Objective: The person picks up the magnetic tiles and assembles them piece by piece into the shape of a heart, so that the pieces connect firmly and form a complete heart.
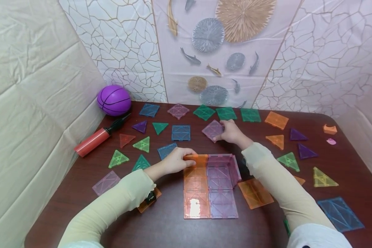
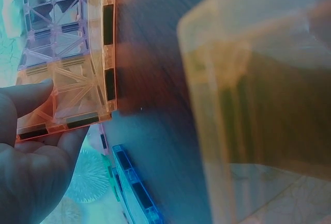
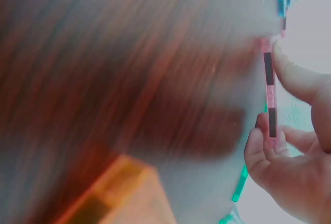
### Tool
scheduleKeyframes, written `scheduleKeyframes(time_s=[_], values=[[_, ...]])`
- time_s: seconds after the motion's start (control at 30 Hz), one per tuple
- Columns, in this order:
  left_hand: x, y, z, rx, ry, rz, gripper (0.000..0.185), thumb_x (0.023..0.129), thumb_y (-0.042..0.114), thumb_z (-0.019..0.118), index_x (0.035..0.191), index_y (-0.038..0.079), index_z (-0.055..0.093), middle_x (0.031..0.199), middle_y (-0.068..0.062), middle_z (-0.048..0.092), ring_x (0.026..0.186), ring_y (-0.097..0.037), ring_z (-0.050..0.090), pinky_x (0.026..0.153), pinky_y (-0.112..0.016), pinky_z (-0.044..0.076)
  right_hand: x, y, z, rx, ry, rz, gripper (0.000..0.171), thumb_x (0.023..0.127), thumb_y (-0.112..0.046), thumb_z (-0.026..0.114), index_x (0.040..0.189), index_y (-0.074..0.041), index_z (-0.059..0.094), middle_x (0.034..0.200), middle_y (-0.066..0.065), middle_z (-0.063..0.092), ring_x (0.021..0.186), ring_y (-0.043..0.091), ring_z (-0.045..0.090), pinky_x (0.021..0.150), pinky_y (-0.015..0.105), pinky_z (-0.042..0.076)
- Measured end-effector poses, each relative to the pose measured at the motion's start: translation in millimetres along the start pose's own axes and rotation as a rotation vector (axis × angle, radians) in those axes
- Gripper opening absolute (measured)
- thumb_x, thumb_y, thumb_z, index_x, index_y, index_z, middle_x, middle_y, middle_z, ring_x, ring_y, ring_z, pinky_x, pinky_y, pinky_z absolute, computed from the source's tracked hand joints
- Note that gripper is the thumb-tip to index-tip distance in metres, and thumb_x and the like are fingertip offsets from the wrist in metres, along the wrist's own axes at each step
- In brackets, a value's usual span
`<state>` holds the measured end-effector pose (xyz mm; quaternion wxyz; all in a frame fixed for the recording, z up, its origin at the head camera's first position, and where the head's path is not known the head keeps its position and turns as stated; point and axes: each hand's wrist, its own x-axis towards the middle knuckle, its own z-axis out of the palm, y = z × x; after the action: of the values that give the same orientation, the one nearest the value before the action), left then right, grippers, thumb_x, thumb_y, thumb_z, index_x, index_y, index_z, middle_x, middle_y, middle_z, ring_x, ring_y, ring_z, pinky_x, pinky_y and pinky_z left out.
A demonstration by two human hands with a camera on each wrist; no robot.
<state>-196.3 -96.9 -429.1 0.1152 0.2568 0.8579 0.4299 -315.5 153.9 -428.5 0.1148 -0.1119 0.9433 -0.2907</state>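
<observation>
My left hand (image 1: 176,160) pinches the upright orange square magnetic tile (image 1: 199,160) at the back left of a small build, thumb inside and fingers behind, as the left wrist view also shows. The build's floor of flat square tiles (image 1: 223,205) is orange-pink on the left and purple on the right. Upright pink tiles (image 1: 234,170) stand at its back right and right side. Behind the build, my right hand (image 1: 231,133) grips a pink square tile (image 1: 212,130) by its edge. In the right wrist view, thumb and fingers (image 3: 295,76) hold this pink tile edge-on.
Loose square and triangular tiles lie around the build, among them a blue square (image 1: 181,133), green squares (image 1: 250,115) and an orange square (image 1: 255,193). At the back left are a purple ball (image 1: 114,100) and a red hand pump (image 1: 93,141). Small orange and pink pieces (image 1: 330,129) lie far right.
</observation>
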Motion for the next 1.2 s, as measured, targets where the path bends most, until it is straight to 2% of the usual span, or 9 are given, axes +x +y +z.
scheduleKeyframes(time_s=[0.2, 0.4, 0.43, 0.6, 0.8, 1.0, 1.2], values=[[-0.6, -0.3, 0.5, 0.011, 0.002, 0.002, 0.016, 0.091, 0.009, 0.067, 0.106, 0.006, 0.069, 0.099, -0.005, 0.071, 0.080, -0.012, 0.059, 0.075, -0.026, 0.052, -19, 5, -12, 0.043, 0.029, 0.022, 0.062, 0.089, -0.019, 0.070, 0.137, 0.008, 0.044, 0.130, 0.029, 0.048, 0.119, 0.039, 0.047, 0.098, 0.051, 0.042], [-2.0, 0.8, 0.1, 0.003, -0.002, -0.014, 0.016, 0.090, 0.009, 0.067, 0.106, 0.006, 0.069, 0.099, -0.004, 0.071, 0.079, -0.013, 0.060, 0.074, -0.026, 0.052, -50, 7, -27, 0.168, 0.074, 0.069, 0.039, 0.097, -0.015, 0.057, 0.127, 0.006, 0.044, 0.116, 0.027, 0.057, 0.091, 0.032, 0.064, 0.081, 0.043, 0.052], [-1.8, 0.9, 0.3, 0.000, -0.002, -0.015, 0.016, 0.090, 0.009, 0.067, 0.106, 0.006, 0.069, 0.099, -0.004, 0.071, 0.079, -0.013, 0.060, 0.074, -0.026, 0.053, -56, 8, -30, 0.195, 0.081, 0.082, 0.038, 0.097, -0.015, 0.056, 0.127, 0.006, 0.042, 0.114, 0.027, 0.058, 0.087, 0.030, 0.066, 0.079, 0.041, 0.053], [-1.1, 1.3, 0.5, 0.003, -0.003, -0.014, 0.016, 0.090, 0.009, 0.067, 0.106, 0.006, 0.069, 0.097, -0.005, 0.071, 0.078, -0.012, 0.059, 0.072, -0.025, 0.052, -89, 8, -47, 0.309, 0.108, 0.109, 0.040, 0.099, -0.015, 0.054, 0.127, 0.008, 0.037, 0.116, 0.032, 0.058, 0.085, 0.029, 0.069, 0.080, 0.043, 0.055], [-1.3, 2.3, 0.8, 0.009, -0.004, -0.012, 0.015, 0.090, 0.009, 0.067, 0.104, 0.006, 0.070, 0.096, -0.004, 0.071, 0.077, -0.012, 0.058, 0.072, -0.024, 0.051, -146, 1, -57, 0.244, 0.138, 0.110, 0.039, 0.099, -0.017, 0.053, 0.123, 0.010, 0.039, 0.095, 0.023, 0.065, 0.079, 0.028, 0.069, 0.065, 0.033, 0.053], [-1.7, 3.6, 0.1, 0.011, -0.006, -0.006, 0.016, 0.090, 0.009, 0.067, 0.105, 0.006, 0.069, 0.097, -0.005, 0.071, 0.078, -0.012, 0.058, 0.074, -0.026, 0.051, -198, 3, -54, 0.310, 0.098, 0.140, 0.037, 0.099, -0.014, 0.051, 0.122, 0.011, 0.036, 0.097, 0.023, 0.065, 0.077, 0.021, 0.069, 0.067, 0.034, 0.057], [-0.9, 4.3, 0.2, 0.011, -0.001, 0.014, 0.016, 0.089, 0.007, 0.067, 0.105, 0.004, 0.069, 0.096, -0.005, 0.071, 0.078, -0.011, 0.058, 0.073, -0.025, 0.052, -235, 7, -37, 0.388, 0.061, 0.193, 0.031, 0.097, -0.007, 0.050, 0.119, 0.011, 0.036, 0.096, 0.020, 0.064, 0.077, 0.020, 0.068, 0.068, 0.035, 0.058]])
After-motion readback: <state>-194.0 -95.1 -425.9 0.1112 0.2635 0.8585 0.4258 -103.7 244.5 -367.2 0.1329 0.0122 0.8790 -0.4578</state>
